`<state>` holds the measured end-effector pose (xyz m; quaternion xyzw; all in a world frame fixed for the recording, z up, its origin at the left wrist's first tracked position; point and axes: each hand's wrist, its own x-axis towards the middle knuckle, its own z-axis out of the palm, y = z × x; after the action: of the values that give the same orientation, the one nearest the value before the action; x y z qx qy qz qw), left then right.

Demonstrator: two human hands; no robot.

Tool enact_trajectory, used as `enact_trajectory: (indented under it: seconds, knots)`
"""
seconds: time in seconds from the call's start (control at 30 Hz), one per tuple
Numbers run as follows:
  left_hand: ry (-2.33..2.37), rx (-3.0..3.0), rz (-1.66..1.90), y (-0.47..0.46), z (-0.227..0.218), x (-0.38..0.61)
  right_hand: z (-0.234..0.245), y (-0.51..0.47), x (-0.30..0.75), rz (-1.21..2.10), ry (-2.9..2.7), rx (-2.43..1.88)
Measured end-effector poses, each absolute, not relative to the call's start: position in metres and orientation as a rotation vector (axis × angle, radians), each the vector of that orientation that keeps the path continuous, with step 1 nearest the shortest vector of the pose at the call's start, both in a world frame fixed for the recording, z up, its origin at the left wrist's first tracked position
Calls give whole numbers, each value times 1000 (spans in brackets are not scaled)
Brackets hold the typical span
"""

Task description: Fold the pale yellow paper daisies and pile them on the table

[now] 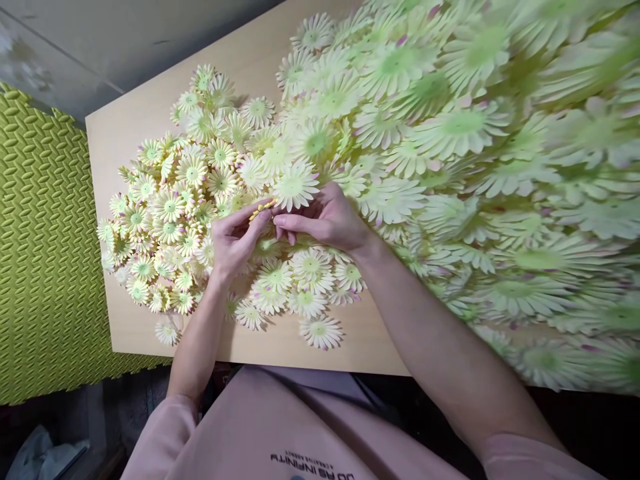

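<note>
In the middle of the view my two hands meet over heaps of artificial daisy heads. My left hand (234,235) is closed, with a small cluster of yellow flower stamens (262,210) between its thumb and fingers. My right hand (327,219) is closed too, thumb against the curled fingers beside the left fingertips. What it pinches is hidden. Right above its fingers is a pale daisy head (295,185) with a light green centre; I cannot tell whether the hand touches it.
A pile of smaller daisy heads (170,208) lies to the left on the wooden table (130,120). Larger pale flower heads (460,127) spread across the right, and a single one (321,331) lies near the front edge. A green woven-pattern foam mat (45,247) stands at the left.
</note>
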<state>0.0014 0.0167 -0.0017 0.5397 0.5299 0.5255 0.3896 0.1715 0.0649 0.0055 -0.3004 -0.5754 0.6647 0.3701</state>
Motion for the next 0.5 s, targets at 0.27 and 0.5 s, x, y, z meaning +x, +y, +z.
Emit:
enact_trajectory:
  seconds: [0.27,0.5]
  knots:
    - [1319,1370,1343,18,1,2,8,65,172,1706,-1489,-766]
    - [1318,1376,1341,17,1,2,10,64,171,1695,-1490,-770]
